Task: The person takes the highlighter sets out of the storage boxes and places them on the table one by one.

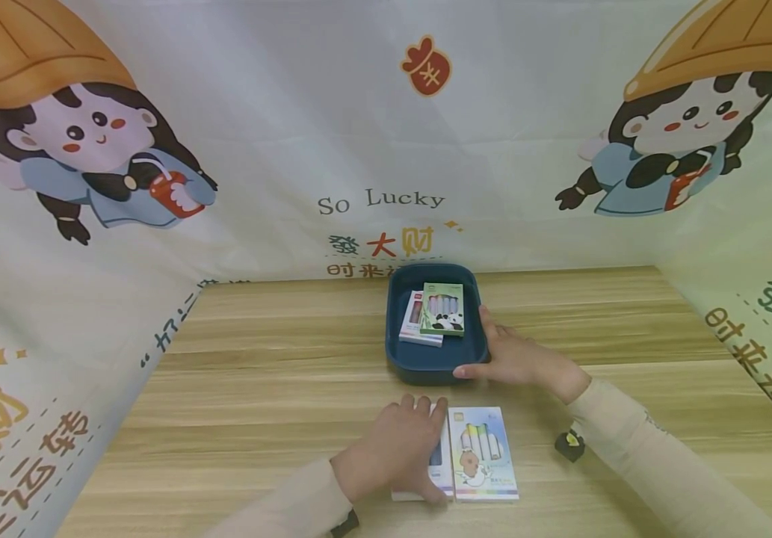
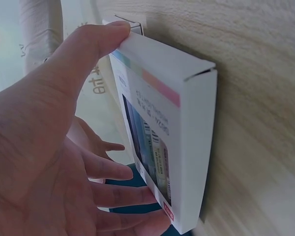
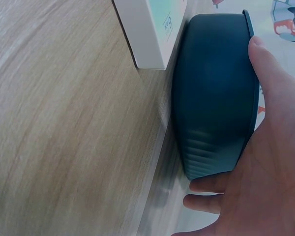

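Note:
My left hand (image 1: 395, 448) spans a white highlighter box (image 2: 150, 93) lying on the table, thumb at its near end and fingertips at its far end. Highlighters show through the box's window in the left wrist view; from the head, the hand covers much of it. Right beside it lies a marker box (image 1: 484, 454) with a cartoon animal picture. My right hand (image 1: 527, 362) rests against the right side of a dark blue bin (image 3: 214, 93), its thumb at the rim and its fingers fairly straight. Inside the bin, a green panda marker box (image 1: 442, 308) overlaps a white box (image 1: 421, 338).
The wooden table (image 1: 278, 344) ends at a printed cloth backdrop (image 1: 278, 134) behind the bin. Cloth also rises along the left and right sides. A small black object (image 1: 569, 445) shows at the right wrist.

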`<action>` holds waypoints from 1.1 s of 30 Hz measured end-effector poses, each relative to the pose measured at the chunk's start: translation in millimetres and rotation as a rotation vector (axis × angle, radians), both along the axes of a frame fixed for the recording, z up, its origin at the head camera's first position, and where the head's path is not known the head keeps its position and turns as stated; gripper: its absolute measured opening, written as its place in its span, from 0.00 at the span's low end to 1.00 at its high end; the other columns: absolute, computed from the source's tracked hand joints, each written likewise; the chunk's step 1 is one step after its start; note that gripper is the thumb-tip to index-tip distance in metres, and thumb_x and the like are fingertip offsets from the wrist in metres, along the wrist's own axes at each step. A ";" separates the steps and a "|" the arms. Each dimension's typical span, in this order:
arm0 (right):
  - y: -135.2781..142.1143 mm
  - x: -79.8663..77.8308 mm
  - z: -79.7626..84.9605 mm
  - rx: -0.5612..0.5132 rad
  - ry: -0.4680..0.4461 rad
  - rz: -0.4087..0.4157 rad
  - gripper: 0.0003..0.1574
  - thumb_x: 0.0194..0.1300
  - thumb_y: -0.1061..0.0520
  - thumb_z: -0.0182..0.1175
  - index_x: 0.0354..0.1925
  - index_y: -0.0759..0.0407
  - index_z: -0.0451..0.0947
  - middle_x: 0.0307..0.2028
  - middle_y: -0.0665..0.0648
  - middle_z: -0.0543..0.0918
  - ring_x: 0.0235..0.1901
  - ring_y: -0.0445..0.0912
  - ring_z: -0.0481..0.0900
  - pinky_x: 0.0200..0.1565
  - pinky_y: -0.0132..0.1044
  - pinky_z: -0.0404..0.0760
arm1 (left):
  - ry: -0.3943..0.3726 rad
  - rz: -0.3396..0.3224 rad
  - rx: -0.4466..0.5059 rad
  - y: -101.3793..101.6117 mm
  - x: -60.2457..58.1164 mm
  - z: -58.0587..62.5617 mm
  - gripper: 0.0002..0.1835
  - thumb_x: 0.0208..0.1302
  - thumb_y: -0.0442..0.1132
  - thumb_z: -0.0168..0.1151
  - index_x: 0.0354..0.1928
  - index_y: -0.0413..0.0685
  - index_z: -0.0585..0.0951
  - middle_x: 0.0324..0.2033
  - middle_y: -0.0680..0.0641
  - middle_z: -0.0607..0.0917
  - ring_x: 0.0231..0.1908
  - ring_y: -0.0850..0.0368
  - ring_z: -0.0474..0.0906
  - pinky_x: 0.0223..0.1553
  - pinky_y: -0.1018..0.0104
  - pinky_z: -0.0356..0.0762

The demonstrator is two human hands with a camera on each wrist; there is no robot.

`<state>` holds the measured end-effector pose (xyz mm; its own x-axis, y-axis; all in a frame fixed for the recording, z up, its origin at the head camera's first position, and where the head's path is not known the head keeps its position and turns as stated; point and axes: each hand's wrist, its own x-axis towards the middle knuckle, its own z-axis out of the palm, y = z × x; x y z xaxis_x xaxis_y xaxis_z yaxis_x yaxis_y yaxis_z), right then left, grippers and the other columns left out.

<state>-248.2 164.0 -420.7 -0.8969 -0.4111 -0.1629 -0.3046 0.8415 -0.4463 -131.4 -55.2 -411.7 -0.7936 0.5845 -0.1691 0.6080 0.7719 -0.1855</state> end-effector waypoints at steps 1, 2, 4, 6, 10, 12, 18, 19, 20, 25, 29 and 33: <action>0.1 0.1 -0.1 0.002 0.000 0.000 0.80 0.55 0.19 0.56 0.78 0.62 0.25 0.76 0.71 0.52 0.73 0.67 0.57 0.68 0.63 0.66 | 0.002 0.000 -0.002 0.3 -0.1 -0.5 0.65 0.32 0.80 0.68 0.69 0.44 0.68 0.55 0.43 0.81 0.51 0.49 0.79 0.43 0.63 0.82; 0.2 0.1 -0.1 0.003 -0.001 0.000 0.80 0.55 0.18 0.56 0.78 0.62 0.25 0.76 0.71 0.51 0.73 0.67 0.57 0.68 0.63 0.66 | 0.001 0.000 -0.003 0.5 -0.2 -0.8 0.65 0.32 0.81 0.68 0.69 0.44 0.68 0.56 0.43 0.81 0.51 0.49 0.79 0.43 0.63 0.82; 0.3 0.0 -0.3 0.005 0.003 0.005 0.80 0.55 0.18 0.56 0.78 0.63 0.25 0.76 0.71 0.51 0.73 0.68 0.58 0.67 0.64 0.67 | -0.002 0.000 -0.008 0.8 -0.8 -1.2 0.65 0.32 0.81 0.68 0.69 0.44 0.68 0.56 0.43 0.81 0.51 0.49 0.79 0.43 0.63 0.82; 0.4 0.2 0.0 0.003 0.002 0.004 0.80 0.55 0.18 0.55 0.78 0.63 0.25 0.76 0.71 0.51 0.73 0.68 0.58 0.67 0.64 0.67 | -0.006 0.000 -0.014 1.2 -1.4 -1.5 0.65 0.32 0.81 0.68 0.70 0.44 0.68 0.56 0.43 0.81 0.52 0.49 0.79 0.44 0.63 0.82; 0.8 0.2 0.4 -0.003 -0.004 0.007 0.81 0.55 0.18 0.55 0.78 0.63 0.25 0.76 0.72 0.51 0.73 0.68 0.57 0.68 0.64 0.66 | -0.018 0.002 -0.021 1.7 -2.6 -1.3 0.66 0.32 0.82 0.67 0.70 0.45 0.67 0.57 0.43 0.80 0.53 0.49 0.78 0.45 0.63 0.82; 0.9 0.1 0.2 -0.001 -0.007 0.006 0.81 0.54 0.17 0.55 0.78 0.63 0.25 0.76 0.72 0.51 0.74 0.68 0.57 0.68 0.64 0.66 | -0.021 0.003 -0.023 1.9 -3.0 -1.1 0.66 0.32 0.82 0.67 0.70 0.45 0.67 0.57 0.44 0.80 0.53 0.49 0.78 0.45 0.63 0.82; 1.0 0.0 -0.2 0.004 -0.014 0.001 0.82 0.53 0.16 0.55 0.78 0.61 0.24 0.77 0.71 0.50 0.74 0.68 0.56 0.68 0.64 0.65 | -0.014 -0.003 -0.017 2.1 -2.4 -4.1 0.66 0.32 0.81 0.67 0.70 0.44 0.67 0.57 0.43 0.81 0.52 0.49 0.79 0.45 0.63 0.82; 1.1 -0.1 -0.1 0.003 -0.012 0.002 0.82 0.53 0.16 0.55 0.78 0.61 0.24 0.77 0.71 0.50 0.74 0.68 0.56 0.68 0.64 0.65 | -0.013 -0.005 -0.017 2.2 -2.2 -4.7 0.66 0.32 0.81 0.68 0.70 0.44 0.67 0.56 0.43 0.81 0.52 0.49 0.79 0.45 0.63 0.82; 1.2 -0.2 0.1 0.002 -0.014 0.000 0.82 0.53 0.16 0.55 0.78 0.61 0.24 0.77 0.70 0.50 0.74 0.68 0.56 0.68 0.64 0.65 | -0.013 -0.005 -0.017 2.5 -2.3 -5.1 0.66 0.32 0.81 0.68 0.70 0.44 0.67 0.57 0.43 0.81 0.52 0.49 0.78 0.45 0.62 0.82; 1.4 -0.4 -0.5 0.004 -0.012 0.002 0.82 0.53 0.16 0.55 0.78 0.61 0.24 0.77 0.71 0.50 0.74 0.68 0.56 0.68 0.64 0.65 | -0.024 0.000 -0.021 3.4 -2.7 -7.3 0.66 0.32 0.81 0.68 0.71 0.44 0.66 0.57 0.43 0.80 0.53 0.49 0.78 0.46 0.62 0.82; 1.5 -0.6 -1.0 0.002 -0.009 0.005 0.82 0.54 0.17 0.55 0.77 0.62 0.24 0.76 0.72 0.50 0.74 0.69 0.56 0.68 0.65 0.65 | -0.029 0.003 -0.021 3.7 -2.5 -8.1 0.66 0.33 0.81 0.67 0.71 0.45 0.66 0.57 0.43 0.80 0.53 0.49 0.78 0.45 0.63 0.82; 1.4 -0.9 -0.6 0.004 -0.009 0.005 0.82 0.54 0.17 0.55 0.77 0.63 0.24 0.76 0.72 0.50 0.73 0.69 0.56 0.67 0.65 0.66 | -0.034 0.008 -0.022 4.0 -2.3 -8.2 0.66 0.33 0.81 0.68 0.71 0.45 0.66 0.57 0.43 0.80 0.54 0.49 0.78 0.47 0.62 0.82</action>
<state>-249.1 165.4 -421.3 -0.8933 -0.4150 -0.1727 -0.3050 0.8419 -0.4453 -133.8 -51.2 -419.9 -0.7918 0.5739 -0.2090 0.6081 0.7727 -0.1820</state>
